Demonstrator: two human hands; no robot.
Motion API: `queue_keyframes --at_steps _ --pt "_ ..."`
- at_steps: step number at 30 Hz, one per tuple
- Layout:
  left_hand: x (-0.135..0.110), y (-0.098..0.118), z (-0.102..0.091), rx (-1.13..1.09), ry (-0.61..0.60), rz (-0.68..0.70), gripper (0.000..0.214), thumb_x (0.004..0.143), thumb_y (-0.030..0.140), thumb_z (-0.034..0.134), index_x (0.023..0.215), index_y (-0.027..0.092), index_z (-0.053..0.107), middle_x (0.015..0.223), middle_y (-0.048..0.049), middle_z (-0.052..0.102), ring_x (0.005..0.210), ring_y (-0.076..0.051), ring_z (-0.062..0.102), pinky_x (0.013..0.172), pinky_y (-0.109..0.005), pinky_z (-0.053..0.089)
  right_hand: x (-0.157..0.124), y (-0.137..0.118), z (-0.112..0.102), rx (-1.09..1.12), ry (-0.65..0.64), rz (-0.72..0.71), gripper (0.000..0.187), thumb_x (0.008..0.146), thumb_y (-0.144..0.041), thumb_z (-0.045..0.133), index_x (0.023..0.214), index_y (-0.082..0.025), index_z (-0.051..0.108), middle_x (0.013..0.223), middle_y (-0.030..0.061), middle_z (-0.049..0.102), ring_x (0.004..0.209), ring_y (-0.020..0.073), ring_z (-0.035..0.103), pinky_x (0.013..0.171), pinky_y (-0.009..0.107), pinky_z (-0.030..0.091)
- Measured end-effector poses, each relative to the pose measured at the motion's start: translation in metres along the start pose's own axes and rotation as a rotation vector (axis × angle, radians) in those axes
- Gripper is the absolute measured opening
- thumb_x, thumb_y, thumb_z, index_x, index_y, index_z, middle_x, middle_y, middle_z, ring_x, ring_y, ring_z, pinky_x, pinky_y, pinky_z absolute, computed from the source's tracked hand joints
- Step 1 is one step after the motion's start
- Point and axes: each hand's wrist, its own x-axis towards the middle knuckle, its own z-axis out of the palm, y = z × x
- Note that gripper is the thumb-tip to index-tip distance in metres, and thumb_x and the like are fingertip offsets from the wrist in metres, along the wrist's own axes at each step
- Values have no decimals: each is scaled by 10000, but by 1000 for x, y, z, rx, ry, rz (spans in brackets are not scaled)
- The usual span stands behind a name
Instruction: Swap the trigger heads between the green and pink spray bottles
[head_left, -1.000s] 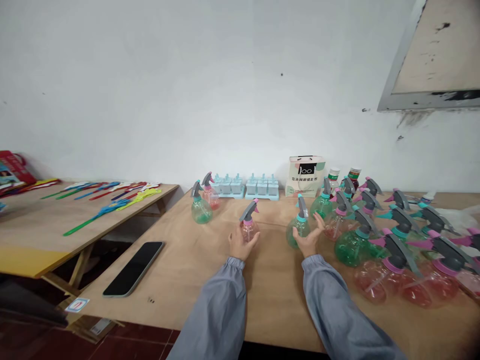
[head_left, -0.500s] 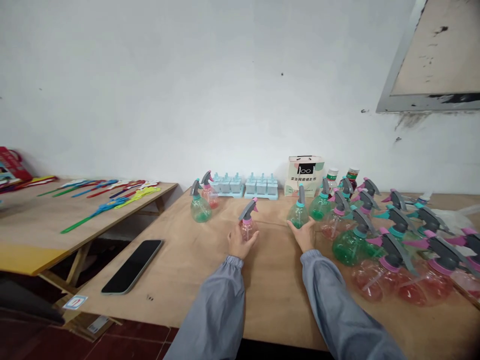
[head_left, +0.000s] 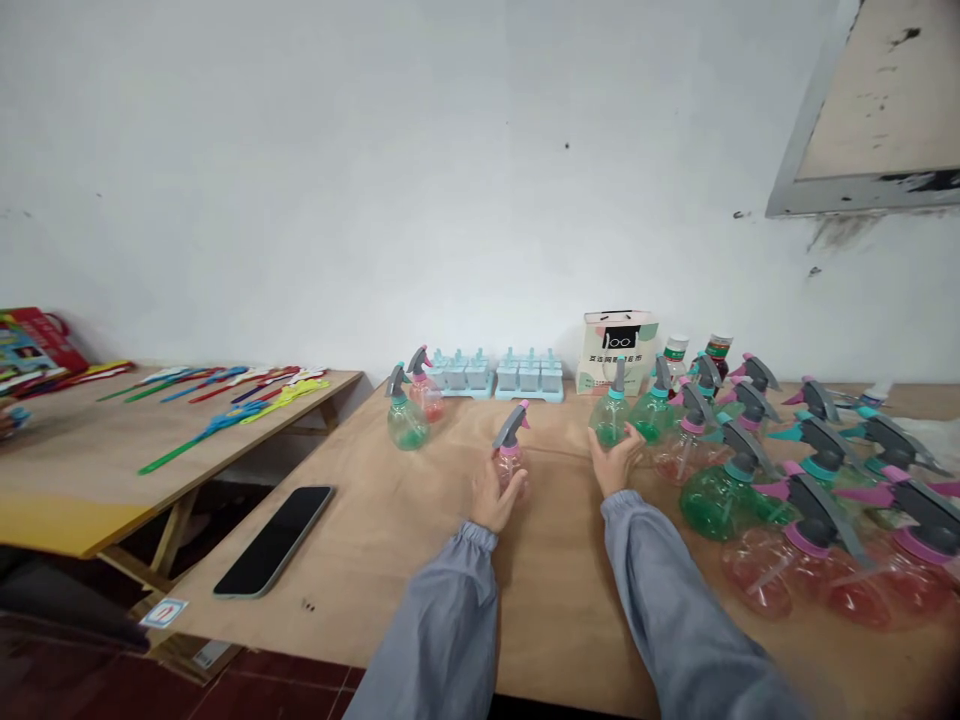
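My left hand (head_left: 495,497) is closed around the lower body of a pink spray bottle (head_left: 511,459), which stands on the wooden table with its grey and pink trigger head up. My right hand (head_left: 616,465) grips a green spray bottle (head_left: 609,416) from the near side, thumb and fingers around its round body. This bottle is upright too, farther back and to the right. Beyond my left hand, another green spray bottle (head_left: 407,424) and a second pink spray bottle (head_left: 427,396) stand side by side.
Several pink and green spray bottles (head_left: 718,498) crowd the table's right side. Pale blue ice-pop molds (head_left: 529,378), a paper bag (head_left: 616,350) and capped bottles (head_left: 718,350) line the wall. A phone (head_left: 274,541) lies left; another table (head_left: 67,505) holds colourful scissor-shaped items (head_left: 214,425).
The view has turned slightly left, so most things appear farther right. Both hands keep hold of their spray bottles, with little movement over the table.
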Motion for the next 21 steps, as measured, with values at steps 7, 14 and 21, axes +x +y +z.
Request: queue_keyframes --at_steps 7,14,21 --pt "-25 11 13 75 -250 250 650 886 428 486 1471 176 355 1473 -175 494 1382 -311 449 1153 -548 305 -36 -67 -17 457 -615 -255 794 777 -518 683 1435 -235 341 1351 143 519 1207 281 539 1037 480 442" --pt "41 -5 -43 7 467 105 597 855 352 566 1397 171 392 1394 -170 504 1346 -295 457 1141 -486 351 -39 -76 -22 388 -476 -133 788 743 -302 609 1466 -252 300 1206 109 551 1120 260 548 986 464 471" --pt "146 -33 -140 171 652 -403 753 681 295 791 1289 75 405 1378 -252 453 1318 -420 415 1049 -584 367 -31 -86 -37 229 -393 -92 723 738 -288 556 1444 -202 422 1044 90 600 966 267 588 927 466 490"
